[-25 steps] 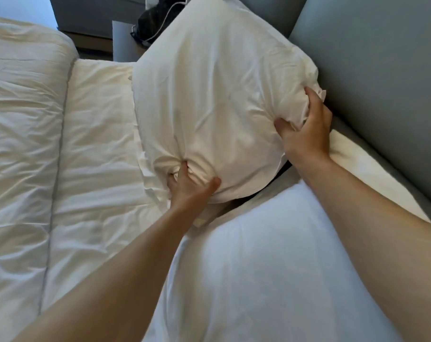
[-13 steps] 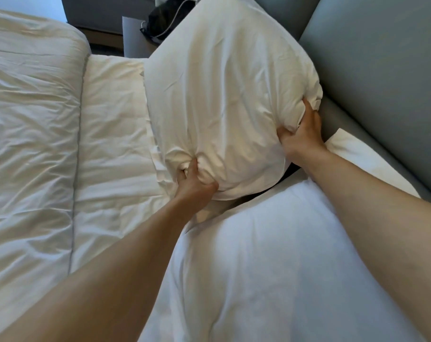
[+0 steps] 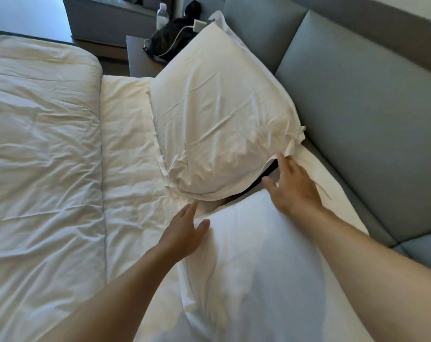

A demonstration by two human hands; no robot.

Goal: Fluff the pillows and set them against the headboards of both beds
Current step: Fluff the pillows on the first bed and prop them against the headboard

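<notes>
I see both of my forearms reaching forward, bare to the elbow. My left hand [image 3: 185, 230] is open, palm down, fingers loosely together and thumb spread to the right. My right hand [image 3: 292, 186] is open too, fingers splayed and extended forward, gripping nothing.

No legible txt anywhere (bottle [image 3: 162, 15] label too blurred, small to read)
</notes>
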